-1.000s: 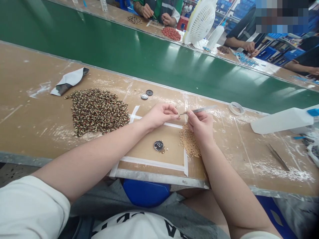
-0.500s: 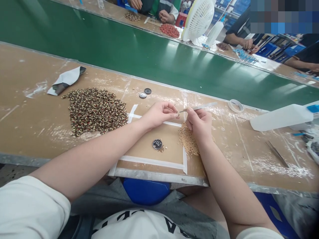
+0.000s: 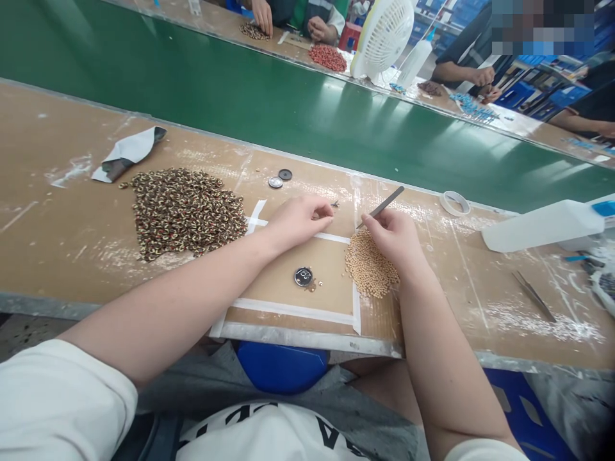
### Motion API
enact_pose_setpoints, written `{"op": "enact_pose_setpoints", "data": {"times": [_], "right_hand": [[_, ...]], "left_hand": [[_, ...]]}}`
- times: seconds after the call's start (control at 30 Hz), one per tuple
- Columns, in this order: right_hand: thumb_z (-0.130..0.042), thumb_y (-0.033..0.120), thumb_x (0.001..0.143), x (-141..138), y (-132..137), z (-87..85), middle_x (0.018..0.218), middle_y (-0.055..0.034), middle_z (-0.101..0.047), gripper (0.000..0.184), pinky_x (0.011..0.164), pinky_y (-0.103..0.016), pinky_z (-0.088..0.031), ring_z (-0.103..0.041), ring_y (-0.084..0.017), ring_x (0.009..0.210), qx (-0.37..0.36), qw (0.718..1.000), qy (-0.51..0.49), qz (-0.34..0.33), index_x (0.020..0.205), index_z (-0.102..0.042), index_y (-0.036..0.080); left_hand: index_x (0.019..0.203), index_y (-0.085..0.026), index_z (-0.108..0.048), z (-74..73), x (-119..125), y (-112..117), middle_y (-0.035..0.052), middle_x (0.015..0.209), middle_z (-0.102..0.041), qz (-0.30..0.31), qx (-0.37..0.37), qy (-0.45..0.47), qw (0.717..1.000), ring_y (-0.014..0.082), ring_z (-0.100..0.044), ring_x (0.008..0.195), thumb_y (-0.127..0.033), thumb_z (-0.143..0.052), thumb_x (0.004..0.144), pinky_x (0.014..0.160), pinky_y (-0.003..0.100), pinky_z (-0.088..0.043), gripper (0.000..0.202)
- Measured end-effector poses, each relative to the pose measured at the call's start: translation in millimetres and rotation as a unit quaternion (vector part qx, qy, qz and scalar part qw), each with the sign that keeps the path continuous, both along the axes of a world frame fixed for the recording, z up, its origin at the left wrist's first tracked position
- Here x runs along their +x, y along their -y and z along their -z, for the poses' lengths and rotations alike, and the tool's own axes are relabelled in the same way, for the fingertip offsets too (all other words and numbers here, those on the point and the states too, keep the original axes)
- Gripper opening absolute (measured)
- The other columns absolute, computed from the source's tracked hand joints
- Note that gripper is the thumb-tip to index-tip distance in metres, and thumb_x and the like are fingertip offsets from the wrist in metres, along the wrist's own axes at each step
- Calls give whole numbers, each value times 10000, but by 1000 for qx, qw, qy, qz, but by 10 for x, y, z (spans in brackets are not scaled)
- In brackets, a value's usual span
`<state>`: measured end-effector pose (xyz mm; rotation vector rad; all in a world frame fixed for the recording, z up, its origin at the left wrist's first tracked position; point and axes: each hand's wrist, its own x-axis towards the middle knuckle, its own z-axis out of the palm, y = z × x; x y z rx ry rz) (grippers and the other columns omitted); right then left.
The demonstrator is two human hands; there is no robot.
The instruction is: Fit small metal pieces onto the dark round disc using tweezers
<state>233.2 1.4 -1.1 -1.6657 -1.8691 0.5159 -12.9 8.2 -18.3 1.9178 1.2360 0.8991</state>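
Observation:
My right hand (image 3: 394, 234) is closed around a pair of tweezers (image 3: 388, 202), whose tip points down at the near-left, at the top edge of a heap of small tan beads (image 3: 369, 266). My left hand (image 3: 307, 216) has its thumb and fingertips pinched together above the table; whatever they hold is too small to make out. Just beyond those fingertips is a tiny dark piece (image 3: 335, 204). Below, between my forearms, lies a round black dish (image 3: 303, 276) with pale marks and a few crumbs beside it.
A large heap of dark-and-cream small pieces (image 3: 189, 214) spreads at the left, near a crumpled packet (image 3: 129, 153). Two small discs (image 3: 280, 178) lie ahead. Rightward are a tape roll (image 3: 455, 203), a white bottle (image 3: 542, 226) and spare tweezers (image 3: 533, 296). Co-workers sit across the green belt (image 3: 288, 102).
My right hand has drawn away from the left and turned the tweezers' tip down toward the tan beads. My left hand has shifted slightly left. A co-worker's hand has reached to a pile.

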Motion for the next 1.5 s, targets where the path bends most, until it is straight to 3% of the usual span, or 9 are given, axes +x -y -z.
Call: {"op": "enact_pose_setpoints", "data": {"times": [0.17,0.3,0.6,0.73,0.83,0.97,1.2,1.33,1.5], "right_hand": [[-643,394,910,-51,37,-53,577,20,-506,282,551,-317,-291,-445,-129,549,-24,999,16,-20,727,-664,181],[-631,391,905,-82,57,-87,621,-1,-579,267,577,-325,-312,-494,-148,584,-38,998,41,-24,756,-676,175],[-645,402,896,-73,34,-32,585,2,-538,320,553,-313,-293,-467,-143,564,-35,998,41,-37,672,-622,176],[-685,413,909,-97,66,-37,571,26,-492,271,523,-289,-286,-416,-114,533,2,992,-110,-56,791,-723,172],[-722,456,913,-141,113,-33,561,39,-474,264,484,-280,-277,-383,-97,497,21,962,-258,-92,885,-762,196],[-758,432,910,-185,151,0,561,39,-480,219,468,-276,-278,-387,-91,494,36,937,-319,-137,926,-792,217],[-768,440,901,-207,143,32,558,40,-481,235,457,-269,-263,-379,-87,489,32,938,-318,-135,953,-803,213],[-764,455,902,-233,158,22,538,51,-451,266,451,-266,-242,-351,-82,465,20,932,-346,-109,963,-791,197],[-768,453,901,-268,179,16,540,56,-438,268,459,-264,-235,-340,-77,460,19,927,-358,-107,954,-782,191]], "left_hand": [[888,-233,-791,-62,-24,36,57,994,-707,-34,41,-141,989,182,-591,799,-378,-676,894,726,336,-394,185],[949,-246,-791,-150,-25,83,39,1027,-712,-49,44,-169,983,182,-601,828,-385,-664,912,722,324,-395,192],[953,-210,-783,-127,2,58,42,975,-727,-49,41,-67,996,165,-613,841,-366,-690,905,773,307,-430,187],[908,-171,-773,-130,24,47,46,896,-736,15,-33,57,998,139,-598,802,-384,-681,919,740,279,-424,232],[944,-160,-765,-150,41,65,51,899,-728,75,-174,154,970,70,-452,580,-455,-653,949,564,248,-322,315],[1021,-176,-724,-150,46,87,81,1098,-726,149,-326,276,892,15,-284,464,-484,-655,959,470,244,-158,322],[947,-157,-677,-143,25,71,46,994,-686,171,-371,320,855,-2,-305,463,-395,-707,949,443,212,-153,240],[902,-145,-650,-169,22,69,6,832,-606,170,-399,331,838,-2,-283,449,-353,-660,985,425,190,-154,224],[868,-126,-637,-195,22,59,-1,813,-539,160,-427,343,821,-12,-257,450,-351,-589,1027,413,167,-133,279]]}}
